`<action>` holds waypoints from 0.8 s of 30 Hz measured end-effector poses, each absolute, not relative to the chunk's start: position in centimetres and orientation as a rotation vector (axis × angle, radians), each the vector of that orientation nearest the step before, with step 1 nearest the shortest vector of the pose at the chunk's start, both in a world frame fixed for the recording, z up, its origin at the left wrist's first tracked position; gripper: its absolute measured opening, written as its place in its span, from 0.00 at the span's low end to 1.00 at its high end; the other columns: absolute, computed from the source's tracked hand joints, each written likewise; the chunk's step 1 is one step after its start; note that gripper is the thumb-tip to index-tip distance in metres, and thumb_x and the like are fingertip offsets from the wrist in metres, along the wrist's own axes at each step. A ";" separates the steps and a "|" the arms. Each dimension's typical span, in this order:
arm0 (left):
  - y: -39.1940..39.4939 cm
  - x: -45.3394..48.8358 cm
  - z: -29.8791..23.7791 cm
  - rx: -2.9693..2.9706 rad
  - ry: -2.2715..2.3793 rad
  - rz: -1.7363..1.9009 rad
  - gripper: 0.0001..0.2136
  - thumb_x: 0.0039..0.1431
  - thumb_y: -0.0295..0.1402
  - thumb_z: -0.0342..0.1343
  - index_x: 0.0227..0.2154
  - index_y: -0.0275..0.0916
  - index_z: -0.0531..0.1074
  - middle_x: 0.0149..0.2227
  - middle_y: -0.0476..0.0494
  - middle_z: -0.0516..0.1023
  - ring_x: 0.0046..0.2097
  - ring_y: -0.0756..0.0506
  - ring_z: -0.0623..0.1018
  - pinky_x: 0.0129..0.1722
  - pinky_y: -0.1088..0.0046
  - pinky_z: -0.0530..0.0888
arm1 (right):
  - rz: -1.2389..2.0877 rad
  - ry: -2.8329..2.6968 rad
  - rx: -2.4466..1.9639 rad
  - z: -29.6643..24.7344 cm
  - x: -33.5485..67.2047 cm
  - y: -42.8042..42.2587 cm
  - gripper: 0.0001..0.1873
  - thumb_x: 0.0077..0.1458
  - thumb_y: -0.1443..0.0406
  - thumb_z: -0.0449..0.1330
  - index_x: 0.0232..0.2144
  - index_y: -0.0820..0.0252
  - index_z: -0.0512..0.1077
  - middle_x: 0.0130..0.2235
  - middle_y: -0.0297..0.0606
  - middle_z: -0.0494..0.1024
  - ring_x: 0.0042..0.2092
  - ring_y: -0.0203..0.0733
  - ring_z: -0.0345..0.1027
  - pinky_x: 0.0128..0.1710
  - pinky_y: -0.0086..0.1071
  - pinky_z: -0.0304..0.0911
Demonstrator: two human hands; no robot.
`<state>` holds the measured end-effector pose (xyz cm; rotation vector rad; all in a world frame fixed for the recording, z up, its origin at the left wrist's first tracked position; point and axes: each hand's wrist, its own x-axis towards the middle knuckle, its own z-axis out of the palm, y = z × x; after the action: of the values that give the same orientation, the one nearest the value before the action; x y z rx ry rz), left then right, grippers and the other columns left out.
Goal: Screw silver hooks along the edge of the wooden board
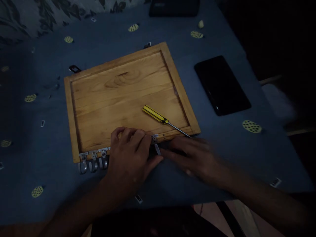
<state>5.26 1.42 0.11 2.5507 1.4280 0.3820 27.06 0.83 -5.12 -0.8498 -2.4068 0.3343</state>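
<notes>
A wooden framed board (118, 102) lies on the cloth, with metal hooks (93, 161) fixed along its near edge at the left. My left hand (130, 151) is closed over that edge. Its fingers curl on the frame, and its thumb comes up beneath another metal hook (157, 148) at the edge. My right hand (197, 159) is smeared by motion, its forefinger reaching that same hook. Whether anything is inside my right hand I cannot make out. A yellow-handled screwdriver (155, 114) rests on the board, its tip pointing at the near right corner.
A blue patterned cloth (49, 138) covers the table. Right of the board lies a black tablet-like slab (223, 85); another dark object (174, 8) sits at the back. Small dark parts (57, 86) lie at the left. A black loop (74, 68) sticks out at the board's far edge.
</notes>
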 end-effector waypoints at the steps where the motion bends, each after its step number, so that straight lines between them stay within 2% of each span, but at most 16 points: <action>1: 1.4 5.3 0.1 2.548 1.427 0.379 0.14 0.59 0.39 0.65 0.43 0.36 0.74 0.43 0.40 0.81 0.45 0.37 0.75 0.51 0.51 0.67 | 0.325 -2.395 -0.854 -5.1 27.1 0.8 0.15 0.69 0.71 0.48 0.48 0.59 0.74 0.31 0.34 0.73 0.33 0.37 0.67 0.28 0.29 0.60; 6: 1.3 5.2 0.1 2.543 1.425 0.368 0.15 0.59 0.40 0.66 0.44 0.36 0.74 0.42 0.41 0.80 0.44 0.37 0.74 0.51 0.50 0.67 | 0.339 -2.451 -0.874 -4.2 26.9 1.0 0.14 0.69 0.71 0.51 0.45 0.62 0.77 0.30 0.35 0.74 0.32 0.36 0.68 0.28 0.28 0.60; 13: 1.3 5.2 0.1 2.537 1.421 0.385 0.13 0.60 0.39 0.65 0.42 0.37 0.75 0.43 0.40 0.81 0.45 0.37 0.75 0.51 0.49 0.67 | 0.344 -2.433 -0.848 -3.9 26.8 1.2 0.17 0.69 0.72 0.47 0.44 0.62 0.77 0.29 0.35 0.74 0.31 0.37 0.68 0.26 0.29 0.60; 17: 1.4 5.2 0.2 2.542 1.416 0.372 0.13 0.60 0.39 0.65 0.43 0.37 0.74 0.44 0.40 0.81 0.46 0.36 0.75 0.52 0.49 0.67 | 0.416 -2.393 -0.842 -4.0 26.8 1.1 0.15 0.66 0.74 0.51 0.48 0.63 0.74 0.30 0.34 0.73 0.31 0.37 0.69 0.26 0.29 0.61; 21: 1.4 5.2 0.1 2.541 1.414 0.359 0.13 0.60 0.40 0.65 0.43 0.38 0.74 0.44 0.40 0.81 0.46 0.36 0.75 0.52 0.49 0.66 | 0.400 -2.374 -0.861 -3.7 26.8 1.1 0.16 0.67 0.74 0.52 0.54 0.66 0.70 0.30 0.34 0.74 0.32 0.37 0.70 0.29 0.29 0.66; 24: 1.4 5.2 0.1 2.542 1.409 0.359 0.15 0.60 0.40 0.65 0.44 0.37 0.74 0.44 0.41 0.81 0.46 0.36 0.75 0.52 0.49 0.66 | 0.385 -2.399 -0.868 -3.8 26.8 1.1 0.17 0.66 0.75 0.52 0.55 0.67 0.69 0.30 0.34 0.75 0.31 0.37 0.71 0.29 0.30 0.67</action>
<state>5.17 1.42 0.13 2.5423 1.4091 0.3586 26.76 1.07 -3.79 -0.8679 -2.3992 0.3846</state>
